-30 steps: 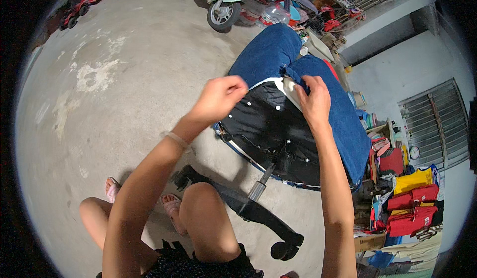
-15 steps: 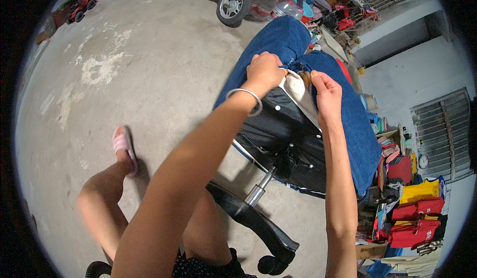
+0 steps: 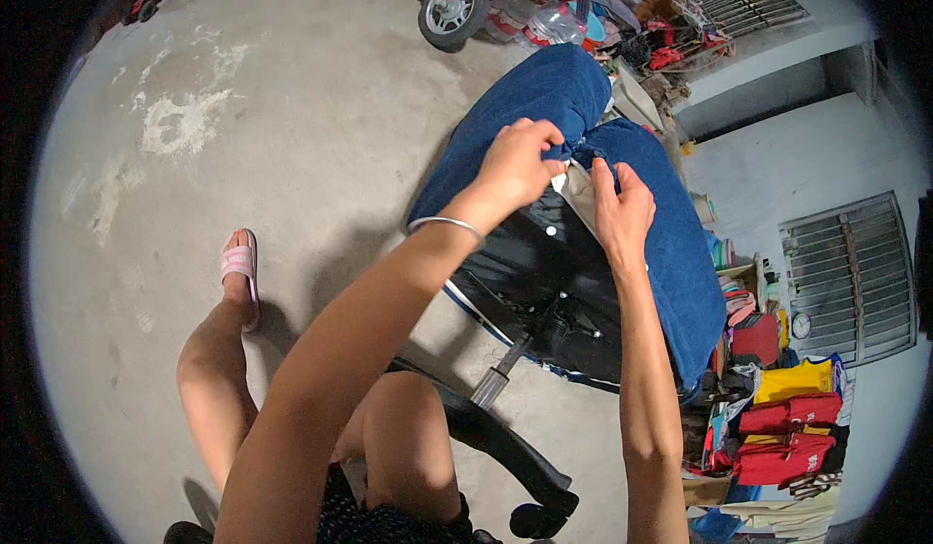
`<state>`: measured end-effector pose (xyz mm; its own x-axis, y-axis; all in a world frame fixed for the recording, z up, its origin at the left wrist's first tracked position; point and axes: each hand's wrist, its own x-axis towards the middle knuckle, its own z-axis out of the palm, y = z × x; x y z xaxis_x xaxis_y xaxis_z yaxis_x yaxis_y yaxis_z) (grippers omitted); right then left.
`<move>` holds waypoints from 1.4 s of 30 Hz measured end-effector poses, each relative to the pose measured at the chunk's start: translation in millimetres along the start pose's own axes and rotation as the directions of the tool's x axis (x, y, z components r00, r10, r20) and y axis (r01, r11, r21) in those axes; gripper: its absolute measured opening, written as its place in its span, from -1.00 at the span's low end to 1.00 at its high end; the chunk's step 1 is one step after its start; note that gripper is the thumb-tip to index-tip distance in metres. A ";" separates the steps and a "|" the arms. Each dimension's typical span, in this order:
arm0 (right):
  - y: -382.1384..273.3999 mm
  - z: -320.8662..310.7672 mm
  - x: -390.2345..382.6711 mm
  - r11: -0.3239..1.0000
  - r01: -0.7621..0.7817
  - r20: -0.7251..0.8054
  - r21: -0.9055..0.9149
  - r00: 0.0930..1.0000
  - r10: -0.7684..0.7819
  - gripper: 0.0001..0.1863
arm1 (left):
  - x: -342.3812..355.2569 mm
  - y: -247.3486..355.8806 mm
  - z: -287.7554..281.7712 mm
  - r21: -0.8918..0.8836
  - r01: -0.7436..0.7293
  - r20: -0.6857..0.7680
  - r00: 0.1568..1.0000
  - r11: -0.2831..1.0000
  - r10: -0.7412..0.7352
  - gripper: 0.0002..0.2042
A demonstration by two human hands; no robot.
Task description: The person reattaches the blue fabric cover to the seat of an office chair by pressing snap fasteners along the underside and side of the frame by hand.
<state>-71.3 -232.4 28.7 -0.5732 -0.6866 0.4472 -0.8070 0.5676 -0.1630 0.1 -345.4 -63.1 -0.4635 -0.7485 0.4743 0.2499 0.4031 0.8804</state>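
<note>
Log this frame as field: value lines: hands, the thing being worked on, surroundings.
left hand: at the light strip by the notch in the blue cover; grip unclear
right hand: at the strip's other side, by the cover's edge; grip unclear
chair underside: black, with pale round studs, facing the person
column: silver, joins underside to black base
left wrist: pale bracelet
floor: grey, worn patches
background: scooter wheel, barred window

Left grip (image 3: 520, 165) and right grip (image 3: 624, 211) close together, both partly curled
</note>
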 end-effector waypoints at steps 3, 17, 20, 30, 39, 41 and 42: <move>-6.8 -16.4 11.1 0.985 -0.024 0.086 -0.173 0.996 0.039 -0.55 | -5.9 9.6 22.1 0.242 0.017 -0.035 0.999 0.970 -0.009 -0.69; -3.3 15.9 -46.0 0.859 0.409 -0.043 -0.309 0.896 -0.442 -0.67 | -3.3 -2.3 17.9 0.091 -0.129 -0.080 0.987 0.987 0.136 -0.80; 15.5 22.7 -44.4 0.845 0.487 -0.149 -0.219 0.840 -0.522 -0.64 | -6.2 8.0 9.3 0.089 -0.156 0.009 0.988 0.984 0.156 -0.81; 23.6 -7.9 -4.7 0.744 -0.136 0.186 0.654 0.982 0.016 -0.57 | -18.7 16.8 5.6 0.129 -0.045 0.002 0.999 0.991 0.045 -0.82; 3.8 20.9 -65.2 0.920 0.380 -0.092 -0.101 0.917 -0.389 -0.79 | -29.7 -4.1 -14.5 -0.214 0.169 0.083 0.984 0.962 -0.155 -0.86; 24.1 33.8 -67.8 0.889 0.450 -0.136 -0.089 0.878 -0.458 -0.84 | -37.0 5.6 -15.3 -0.016 0.050 0.105 0.993 0.999 -0.048 -0.88; 30.8 36.8 -67.2 0.879 0.469 -0.153 -0.088 0.865 -0.478 -0.81 | -40.1 11.7 -14.3 0.051 -0.033 0.105 0.994 0.998 0.028 -0.88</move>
<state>-62.8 -185.5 -38.7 -0.0889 -0.7957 0.5991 -0.9657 0.2161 0.1437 33.8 -318.2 -71.8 -0.5436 -0.6774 0.4957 0.2211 0.4541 0.8631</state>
